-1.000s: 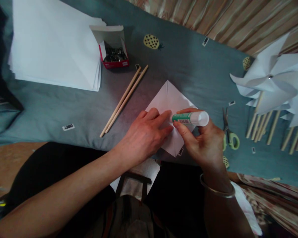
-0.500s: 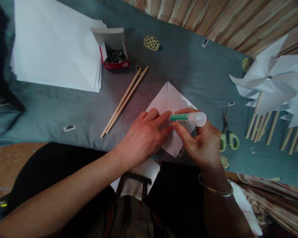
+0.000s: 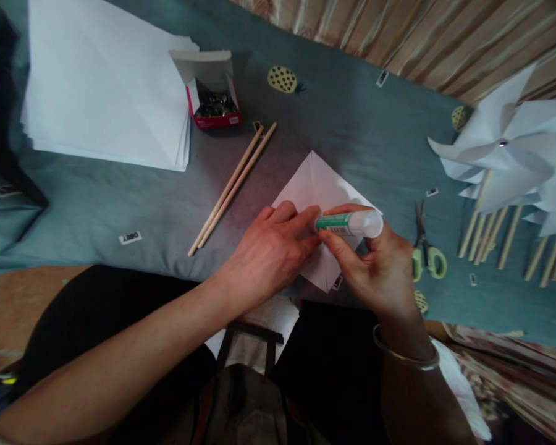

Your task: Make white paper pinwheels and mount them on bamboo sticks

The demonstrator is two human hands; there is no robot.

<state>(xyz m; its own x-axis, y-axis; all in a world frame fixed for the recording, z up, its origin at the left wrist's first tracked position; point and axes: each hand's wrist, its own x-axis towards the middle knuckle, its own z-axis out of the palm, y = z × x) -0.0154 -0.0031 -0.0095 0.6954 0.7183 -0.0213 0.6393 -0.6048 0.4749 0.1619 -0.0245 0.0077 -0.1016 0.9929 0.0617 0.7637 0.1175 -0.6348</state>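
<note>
A white square sheet of paper (image 3: 322, 176) lies cornerwise on the cloth, with slits running in from its corners. My left hand (image 3: 278, 244) presses on it, fingers stretched toward the sheet's middle and holding nothing. In my right hand (image 3: 375, 259) is a glue stick (image 3: 340, 224), a white tube with a green label, gripped between thumb and fingers. Its lower end points at the middle of the paper, beside my left fingertips, which hide the contact. Two wooden sticks (image 3: 231, 188) lie left of the paper. Green-handled scissors (image 3: 426, 247) rest right of my right hand.
At upper left lies a stack of white paper (image 3: 106, 86). Next to it, an open red box (image 3: 215, 111) holds small metal pieces. Several white paper pinwheels (image 3: 500, 145) on wooden sticks lie at the right. A blue-green cloth (image 3: 352, 105) covers the table.
The glue stick and my right hand have shifted very slightly. More of the sheet's right corner shows above my right hand. My left hand stays in place.
</note>
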